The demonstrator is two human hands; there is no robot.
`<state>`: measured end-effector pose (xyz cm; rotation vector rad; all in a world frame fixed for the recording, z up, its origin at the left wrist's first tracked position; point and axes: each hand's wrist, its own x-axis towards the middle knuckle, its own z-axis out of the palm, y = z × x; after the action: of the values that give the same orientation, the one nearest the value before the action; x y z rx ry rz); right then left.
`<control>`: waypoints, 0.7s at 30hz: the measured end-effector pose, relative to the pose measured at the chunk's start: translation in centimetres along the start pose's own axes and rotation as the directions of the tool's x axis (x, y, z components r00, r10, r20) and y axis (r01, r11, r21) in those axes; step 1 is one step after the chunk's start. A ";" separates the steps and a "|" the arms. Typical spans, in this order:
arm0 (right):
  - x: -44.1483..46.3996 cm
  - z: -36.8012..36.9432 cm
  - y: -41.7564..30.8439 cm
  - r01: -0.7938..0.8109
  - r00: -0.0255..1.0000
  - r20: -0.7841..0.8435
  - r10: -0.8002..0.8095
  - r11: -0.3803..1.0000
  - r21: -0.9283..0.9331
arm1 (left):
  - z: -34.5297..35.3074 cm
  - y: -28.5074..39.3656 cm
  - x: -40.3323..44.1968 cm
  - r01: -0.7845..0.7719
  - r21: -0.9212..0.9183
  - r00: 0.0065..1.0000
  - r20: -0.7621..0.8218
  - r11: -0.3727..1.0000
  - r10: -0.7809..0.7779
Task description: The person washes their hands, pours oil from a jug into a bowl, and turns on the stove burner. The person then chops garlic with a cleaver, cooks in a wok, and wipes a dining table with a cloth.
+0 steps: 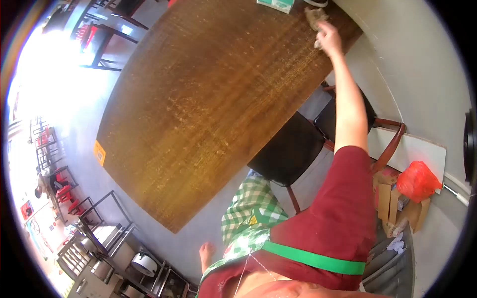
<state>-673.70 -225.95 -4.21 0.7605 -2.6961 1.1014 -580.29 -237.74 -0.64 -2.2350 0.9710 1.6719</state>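
Note:
My right hand (pixel 329 38) reaches to the far right end of the brown wooden table (pixel 198 99), its fingers closed on a crumpled brownish cloth (pixel 315 18) that lies against the tabletop. A green and white box (pixel 276 4) sits at the table's far edge, left of the cloth. Low in the view, beside the green checked apron (pixel 248 208), my left hand (pixel 206 252) hangs away from the table. It shows only in part and its fingers are too small to make out.
Dark chairs (pixel 290 149) stand along the table's right side, near the wall. At the right are a red plastic bag (pixel 418 181) and cardboard boxes (pixel 385 201). Metal racks and a white pot-like appliance (pixel 144 264) stand at lower left. An orange sticker (pixel 99 153) marks the table's left edge.

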 end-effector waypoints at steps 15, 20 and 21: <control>-5.1 0.3 -4.3 0.045 0.958 -0.254 -0.129 0.948 -0.315 | 0.7 -1.4 -2.6 0.154 -0.068 0.986 -0.047 0.986 -0.158; -7.7 9.7 -17.2 0.338 0.941 0.082 -0.329 0.931 -0.138 | 2.1 -1.6 -4.3 0.157 -0.186 0.981 -0.086 0.970 -0.175; -4.6 12.4 -17.8 0.356 0.934 0.065 -0.352 0.932 -0.063 | 2.0 -2.4 -4.4 0.153 -0.190 0.981 -0.093 0.970 -0.173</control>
<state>-660.07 -243.38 -3.56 1.2184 -2.4828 0.9005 -581.08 -233.23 2.10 -2.4703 0.6570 1.6414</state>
